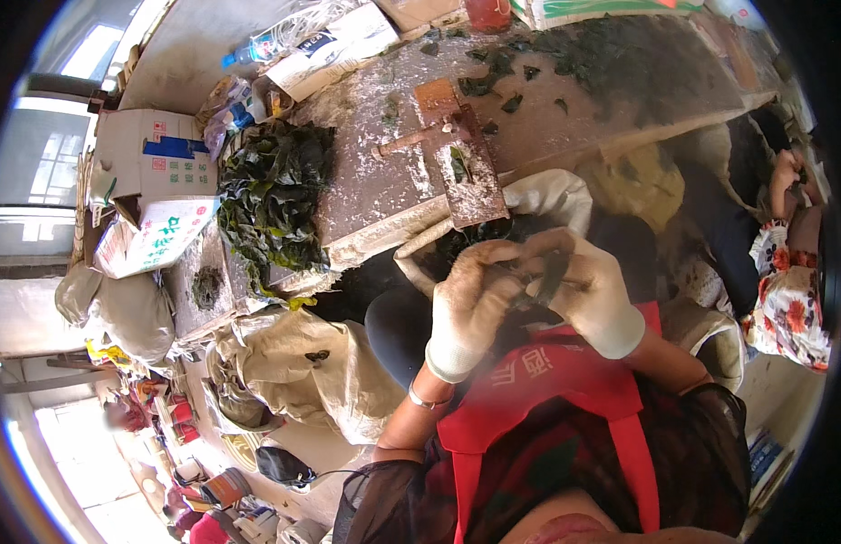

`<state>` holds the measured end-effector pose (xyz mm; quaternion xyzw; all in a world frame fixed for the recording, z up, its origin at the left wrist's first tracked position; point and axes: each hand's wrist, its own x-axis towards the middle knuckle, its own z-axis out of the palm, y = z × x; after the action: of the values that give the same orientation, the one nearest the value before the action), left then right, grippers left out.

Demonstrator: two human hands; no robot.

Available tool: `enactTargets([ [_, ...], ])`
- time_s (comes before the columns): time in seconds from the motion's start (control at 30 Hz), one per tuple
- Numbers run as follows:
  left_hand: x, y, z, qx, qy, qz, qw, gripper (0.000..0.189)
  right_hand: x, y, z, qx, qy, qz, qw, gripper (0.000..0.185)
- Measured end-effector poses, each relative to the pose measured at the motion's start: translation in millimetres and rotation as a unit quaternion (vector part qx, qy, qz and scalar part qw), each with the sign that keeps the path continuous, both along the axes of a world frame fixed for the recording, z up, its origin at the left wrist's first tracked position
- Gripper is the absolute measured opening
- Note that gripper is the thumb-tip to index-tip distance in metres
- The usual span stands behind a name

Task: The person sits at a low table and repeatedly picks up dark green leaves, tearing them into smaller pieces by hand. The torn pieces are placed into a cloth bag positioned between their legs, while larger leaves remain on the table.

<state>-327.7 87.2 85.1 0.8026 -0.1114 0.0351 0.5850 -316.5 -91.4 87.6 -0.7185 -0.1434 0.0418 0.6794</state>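
My left hand (476, 299) and my right hand (580, 285), both in whitish knitted gloves, meet in front of the red apron. Between their bent fingers is a dark green leafy piece (549, 277), likely seaweed; it lies against the fingers of my right hand. The fingertips of my left hand are close to it, and whether they pinch it is hard to tell. Just beyond my hands, a wooden board with a crossbar (476, 197) rests over the table's edge, with a small dark piece (459, 165) on it. A heap of dark green seaweed (274, 197) hangs over the table edge at left.
The powder-dusted table (373, 197) holds scattered dark pieces (624, 61). Cardboard boxes (155, 170) and a plastic bottle (247, 54) are at upper left. Open cloth sacks (311, 367) stand below the edge. Another person's hand (786, 180) and floral sleeve are at far right.
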Motion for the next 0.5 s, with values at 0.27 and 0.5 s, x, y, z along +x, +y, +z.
enactTargets([
  [0.27,-10.9,-3.7,-9.4,-0.075,0.148,0.001,0.986,0.017,10.6,2.8,3.4,-0.205,-0.314,0.008,0.927,0.015],
  [0.5,-19.4,-9.0,-14.9,-0.398,0.317,-0.084,0.857,0.047,18.8,2.7,-0.3,0.139,-0.034,0.078,0.987,0.005],
])
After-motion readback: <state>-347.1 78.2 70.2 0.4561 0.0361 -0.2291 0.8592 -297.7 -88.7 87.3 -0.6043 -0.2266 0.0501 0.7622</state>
